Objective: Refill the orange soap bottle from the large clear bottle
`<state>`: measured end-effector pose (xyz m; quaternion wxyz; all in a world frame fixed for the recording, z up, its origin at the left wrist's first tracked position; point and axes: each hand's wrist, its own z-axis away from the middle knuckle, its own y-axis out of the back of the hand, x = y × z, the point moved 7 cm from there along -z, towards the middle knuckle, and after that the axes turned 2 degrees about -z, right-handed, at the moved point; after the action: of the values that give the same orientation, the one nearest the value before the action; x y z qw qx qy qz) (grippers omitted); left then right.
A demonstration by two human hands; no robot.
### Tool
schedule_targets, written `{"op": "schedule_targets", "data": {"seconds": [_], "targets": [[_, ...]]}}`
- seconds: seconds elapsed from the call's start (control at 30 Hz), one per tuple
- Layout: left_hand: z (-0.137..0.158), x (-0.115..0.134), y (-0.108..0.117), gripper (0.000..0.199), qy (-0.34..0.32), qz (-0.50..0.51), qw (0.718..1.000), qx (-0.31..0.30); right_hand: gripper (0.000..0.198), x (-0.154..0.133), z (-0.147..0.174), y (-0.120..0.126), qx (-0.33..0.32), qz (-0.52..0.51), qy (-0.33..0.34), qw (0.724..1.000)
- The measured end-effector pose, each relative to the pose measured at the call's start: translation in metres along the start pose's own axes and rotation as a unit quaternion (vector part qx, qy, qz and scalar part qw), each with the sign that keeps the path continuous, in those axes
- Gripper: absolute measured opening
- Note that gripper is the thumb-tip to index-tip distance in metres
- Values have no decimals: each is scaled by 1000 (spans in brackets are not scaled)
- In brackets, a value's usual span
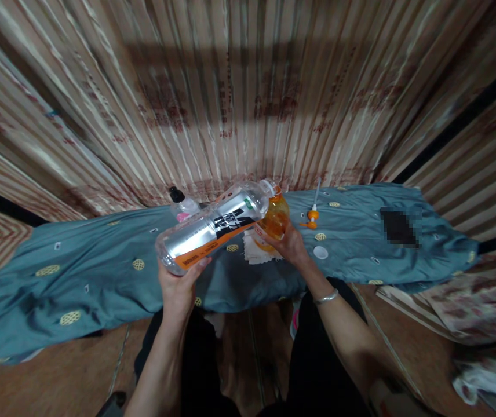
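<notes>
My left hand [181, 282] grips the base end of a clear plastic drink bottle [200, 229] with a silver, black and orange label. The bottle is tilted, its neck pointing up and right to the mouth of an orange see-through bottle [276, 215]. Around that orange bottle my right hand [290, 242] is wrapped. A pale cloth [254, 253] lies beneath the orange bottle. Whether the two mouths touch I cannot tell. To the right lie an orange pump head [313, 215] with a clear tube and a round white cap [320, 252].
A teal patterned cloth [113, 289] covers the long, narrow table. Behind the drink bottle stands a clear bottle with a black top [177, 197]. A blurred dark object [399, 227] lies at the right. Striped curtains [248, 104] hang close behind the table and at both sides.
</notes>
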<state>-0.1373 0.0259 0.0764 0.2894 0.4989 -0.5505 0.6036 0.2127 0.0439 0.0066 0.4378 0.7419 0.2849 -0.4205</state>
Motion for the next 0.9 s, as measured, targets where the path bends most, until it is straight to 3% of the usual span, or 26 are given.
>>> {"op": "schedule_targets", "data": {"seconds": [0.23, 0.47, 0.9], "targets": [[-3, -5, 6, 112, -14, -35, 999, -18, 82, 0, 0, 0, -12, 18, -25, 999], [-4, -6, 9, 109, -18, -26, 999, 3, 88, -5, 1, 1, -5, 19, 3, 1000], [-5, -11, 9, 114, -62, -62, 996, -28, 86, -4, 1, 0, 9, 20, -8, 1000]]}}
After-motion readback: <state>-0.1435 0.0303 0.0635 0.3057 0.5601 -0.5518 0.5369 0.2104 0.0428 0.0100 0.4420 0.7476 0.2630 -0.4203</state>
